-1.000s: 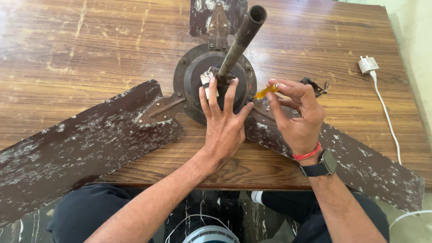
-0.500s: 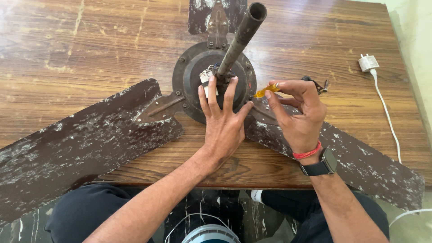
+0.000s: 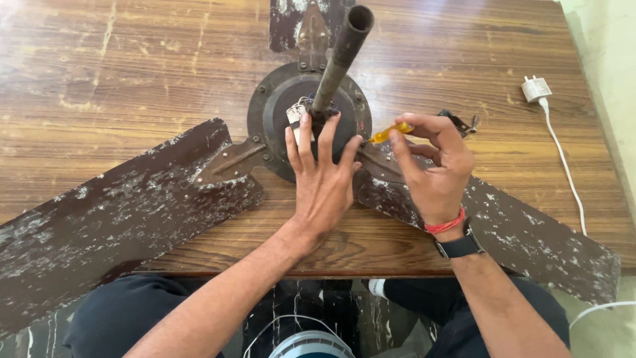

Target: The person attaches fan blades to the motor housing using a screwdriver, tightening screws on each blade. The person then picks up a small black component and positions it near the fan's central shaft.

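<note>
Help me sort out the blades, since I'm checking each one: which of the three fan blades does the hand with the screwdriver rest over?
The blade on the right. The right hand and its wrist lie across its root; the left blade and the far blade lie apart from it.

No packages, labels, signs or lit screens show anywhere on the wooden table (image 3: 132,59). The nearest thing to a screen is the dark watch (image 3: 457,246) on the right wrist (its face is turned away, so nothing can be seen on it).
</note>
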